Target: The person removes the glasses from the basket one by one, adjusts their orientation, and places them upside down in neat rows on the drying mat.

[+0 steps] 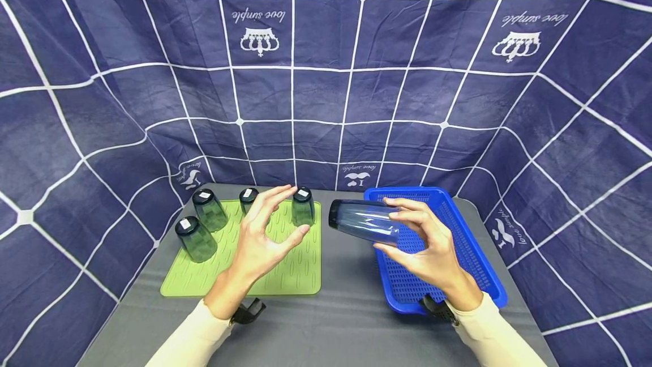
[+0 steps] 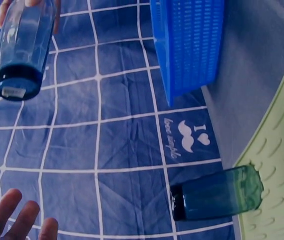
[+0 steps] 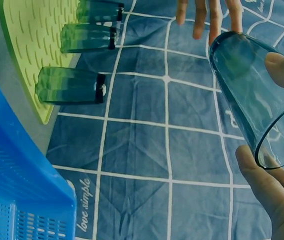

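A clear bluish drinking glass (image 1: 360,221) is held by my right hand (image 1: 430,242), thumb below and fingers above, near its rim. It lies on its side in the air, its dark base pointing left, beside and partly over the blue basket (image 1: 389,299). My left hand (image 1: 260,242) hovers over the green mat (image 1: 300,286) with fingers spread and nothing in its grasp. Upside-down glasses stand on the mat: one (image 1: 303,208) just right of the left hand, another (image 1: 248,198) partly behind its fingers, and others (image 1: 209,208) to the left.
A grey table (image 1: 346,321) carries the mat on the left and the basket on the right, with a strip of tabletop between them. Navy curtain (image 1: 326,95) with white grid lines surrounds the back and both sides.
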Demonstrator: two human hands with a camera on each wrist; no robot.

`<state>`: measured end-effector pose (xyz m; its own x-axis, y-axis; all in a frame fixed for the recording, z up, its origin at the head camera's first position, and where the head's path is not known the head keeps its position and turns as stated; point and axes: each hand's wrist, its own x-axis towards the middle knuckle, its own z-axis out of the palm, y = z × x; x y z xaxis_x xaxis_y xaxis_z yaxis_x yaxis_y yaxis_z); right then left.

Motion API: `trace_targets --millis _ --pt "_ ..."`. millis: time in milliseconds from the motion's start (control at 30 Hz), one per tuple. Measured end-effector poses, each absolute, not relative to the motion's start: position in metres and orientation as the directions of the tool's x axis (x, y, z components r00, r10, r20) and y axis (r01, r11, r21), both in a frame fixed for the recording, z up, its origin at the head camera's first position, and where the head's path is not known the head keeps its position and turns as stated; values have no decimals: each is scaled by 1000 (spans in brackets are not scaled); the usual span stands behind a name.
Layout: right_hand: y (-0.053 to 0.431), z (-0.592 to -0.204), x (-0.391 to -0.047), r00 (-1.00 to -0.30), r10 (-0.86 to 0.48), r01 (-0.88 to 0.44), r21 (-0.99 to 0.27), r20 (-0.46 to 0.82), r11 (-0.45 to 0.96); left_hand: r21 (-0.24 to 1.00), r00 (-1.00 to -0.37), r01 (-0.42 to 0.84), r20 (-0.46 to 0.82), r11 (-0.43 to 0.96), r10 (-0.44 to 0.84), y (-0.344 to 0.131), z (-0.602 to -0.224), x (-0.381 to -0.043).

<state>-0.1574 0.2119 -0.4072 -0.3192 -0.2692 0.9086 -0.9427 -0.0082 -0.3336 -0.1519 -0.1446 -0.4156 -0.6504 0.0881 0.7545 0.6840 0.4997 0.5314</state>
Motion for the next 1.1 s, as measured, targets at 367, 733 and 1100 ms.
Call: trace_targets --millis 367,733,1100 --pt "201 -410 -157 -340 -277 -926 -371 899 -67 538 -642 730 751 422 154 -129 -414 -150" --pt "192 -410 -155 -349 -298 -911 -396 888 -115 514 -590 792 784 330 193 -119 -417 -150" --pt "183 -410 -152 -353 -313 -896 -414 882 -158 520 -587 799 782 302 209 -109 -420 -144"
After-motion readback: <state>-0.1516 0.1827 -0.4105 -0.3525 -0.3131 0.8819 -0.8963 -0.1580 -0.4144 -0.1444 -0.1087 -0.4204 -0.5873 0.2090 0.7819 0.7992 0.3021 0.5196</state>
